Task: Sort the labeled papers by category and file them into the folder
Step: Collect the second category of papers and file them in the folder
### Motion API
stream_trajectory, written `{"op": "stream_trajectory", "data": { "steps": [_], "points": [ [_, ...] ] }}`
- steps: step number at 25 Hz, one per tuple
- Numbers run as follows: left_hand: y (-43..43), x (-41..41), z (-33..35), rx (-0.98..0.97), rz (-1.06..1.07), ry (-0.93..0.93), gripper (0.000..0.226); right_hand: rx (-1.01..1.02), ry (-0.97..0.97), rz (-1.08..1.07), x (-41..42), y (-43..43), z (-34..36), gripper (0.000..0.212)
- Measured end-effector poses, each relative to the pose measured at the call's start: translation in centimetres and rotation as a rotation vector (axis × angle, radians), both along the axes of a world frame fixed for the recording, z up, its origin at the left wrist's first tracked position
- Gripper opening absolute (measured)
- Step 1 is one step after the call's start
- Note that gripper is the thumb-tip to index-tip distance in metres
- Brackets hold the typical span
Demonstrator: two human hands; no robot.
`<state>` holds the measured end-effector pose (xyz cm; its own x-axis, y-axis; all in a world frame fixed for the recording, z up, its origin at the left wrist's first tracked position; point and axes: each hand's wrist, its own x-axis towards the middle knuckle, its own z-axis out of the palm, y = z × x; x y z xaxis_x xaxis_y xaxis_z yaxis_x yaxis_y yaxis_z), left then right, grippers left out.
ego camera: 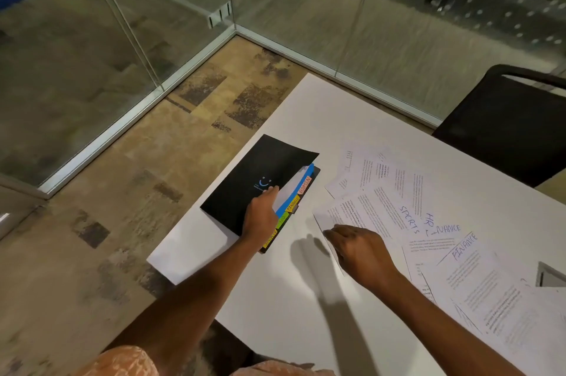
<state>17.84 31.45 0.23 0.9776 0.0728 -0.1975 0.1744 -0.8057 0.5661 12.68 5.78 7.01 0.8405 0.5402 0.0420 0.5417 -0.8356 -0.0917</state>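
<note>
Centre frame: left hand (260, 217) fingers grip the raised cover of the black tabbed folder (245, 179); right hand (359, 250) touches loose papers (377, 212), grip unclear.

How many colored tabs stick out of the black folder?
4, along the folder edge: orange tab farthest, yellow tab, green tab, second yellow tab nearest. The left hand may hide more.
</note>
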Motion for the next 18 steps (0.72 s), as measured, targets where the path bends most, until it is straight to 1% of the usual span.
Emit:
{"op": "stream_trajectory", "data": {
  "steps": [3,6,9,13,14,17,18],
  "points": [
    [-0.6,0.9,-2.5,0.033,-0.034,0.035,0.067,0.007,0.071,-0.101,-1.3,-0.9,-0.9,0.034],
    [-1.1,1.7,-4.0,0.107,-0.111,0.057,0.069,0.019,0.139,-0.197,-3.4,-2.4,-2.4,0.035],
    [-1.6,2.0,-4.8,0.141,-0.141,0.068,0.071,-0.031,0.201,-0.279,-5.9,-4.0,-3.7,0.036],
    [-1.6,2.0,-5.1,0.146,-0.159,0.056,0.066,-0.024,0.266,-0.371,-8.9,-6.5,-4.6,0.035],
    [-1.6,2.0,-5.1,0.118,-0.154,0.056,0.063,-0.023,0.277,-0.400,-9.7,-7.1,-4.9,0.032],
    [-1.8,1.8,-5.3,0.045,-0.117,0.061,0.059,-0.042,0.300,-0.490,-11.9,-8.6,-6.0,0.011],
    [-2.1,1.6,-5.3,0.033,-0.102,0.061,0.058,-0.047,0.308,-0.517,-12.5,-8.9,-6.2,0.008]
  ]
}}
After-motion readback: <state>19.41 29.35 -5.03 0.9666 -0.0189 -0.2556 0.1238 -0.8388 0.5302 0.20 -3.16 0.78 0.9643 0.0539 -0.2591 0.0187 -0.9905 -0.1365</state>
